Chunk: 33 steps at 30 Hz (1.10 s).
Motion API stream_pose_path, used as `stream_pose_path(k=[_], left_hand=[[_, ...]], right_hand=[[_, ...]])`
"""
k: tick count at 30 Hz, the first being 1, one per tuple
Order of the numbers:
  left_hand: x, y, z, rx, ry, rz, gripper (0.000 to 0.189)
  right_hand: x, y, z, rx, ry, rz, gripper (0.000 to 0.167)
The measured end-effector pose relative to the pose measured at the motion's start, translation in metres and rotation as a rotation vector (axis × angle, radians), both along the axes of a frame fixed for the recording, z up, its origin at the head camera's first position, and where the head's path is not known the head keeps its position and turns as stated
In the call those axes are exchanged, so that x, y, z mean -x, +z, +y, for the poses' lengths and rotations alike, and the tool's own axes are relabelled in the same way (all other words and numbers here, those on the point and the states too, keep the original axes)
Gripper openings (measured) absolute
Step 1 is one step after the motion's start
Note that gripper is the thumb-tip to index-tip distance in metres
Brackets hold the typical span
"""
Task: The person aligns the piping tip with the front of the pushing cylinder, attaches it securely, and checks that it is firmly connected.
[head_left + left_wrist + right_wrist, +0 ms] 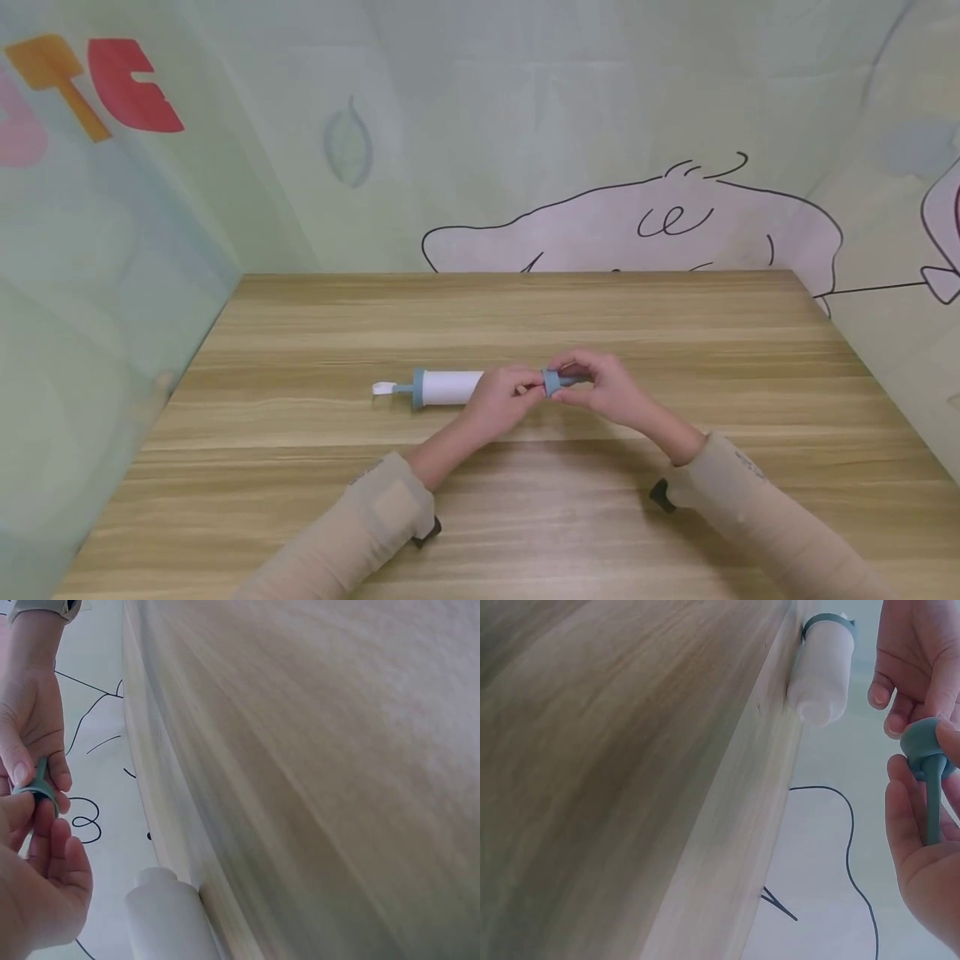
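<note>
The person's right hand [611, 392] held a small blue-grey cap [552, 382] between thumb and fingers, with the cap's thin stem [934, 799] running back toward the palm. The left hand [504, 400] met it from the other side, its thumb and fingers narrowed to a pinch at the open rim. The cap was off the white tube [450, 388], near the tube's right end and above the table [450, 317].

The tube lay on its side on the wood-grain table. A blue-grey collar [417, 388] ringed its left end, and from that a thin rod [403, 388] reached out to a white loop [384, 388]. In the head view the left hand stood in front of the tube's right end; the right wrist view showed its short, bare neck.

Beige sleeves [780, 517] covered both forearms, bearing small dark marks too blurred to read. Behind the table hung a pale backdrop [487, 100] with a line-drawn animal [600, 221]. At its upper left were an orange shape [45, 62] like a T and a red shape [120, 83] like an E.
</note>
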<state>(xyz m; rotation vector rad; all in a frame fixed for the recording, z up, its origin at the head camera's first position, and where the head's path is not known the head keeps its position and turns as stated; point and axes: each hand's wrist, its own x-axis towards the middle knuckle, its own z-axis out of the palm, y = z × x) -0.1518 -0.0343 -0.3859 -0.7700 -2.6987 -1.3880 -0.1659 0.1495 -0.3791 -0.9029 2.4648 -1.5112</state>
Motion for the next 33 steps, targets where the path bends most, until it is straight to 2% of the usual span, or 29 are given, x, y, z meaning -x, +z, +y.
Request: stream_pose_path(k=[7,12,26,33], left_hand=[[0.0007,0.0000,-0.0010,0.006,0.001,-0.021,0.011],[-0.0001,0.0014,-0.0013,0.022,-0.005,-0.003,0.010],[-0.0007,-0.0025,-0.0027,0.043,0.061,0.005,0.010],[-0.0004,-0.0029,-0.0017,0.052,0.036,0.074,0.007]], right_hand=[[0.0000,0.0004,-0.0006,0.011,0.004,-0.002,0.025],[-0.0001,0.0003,-0.0005,0.012,0.000,0.002,0.026],[0.0000,-0.0025,0.0000,0.046,-0.002,0.005,0.026],[0.0000,-0.0015,-0.0004,0.046,0.006,-0.003,0.026]])
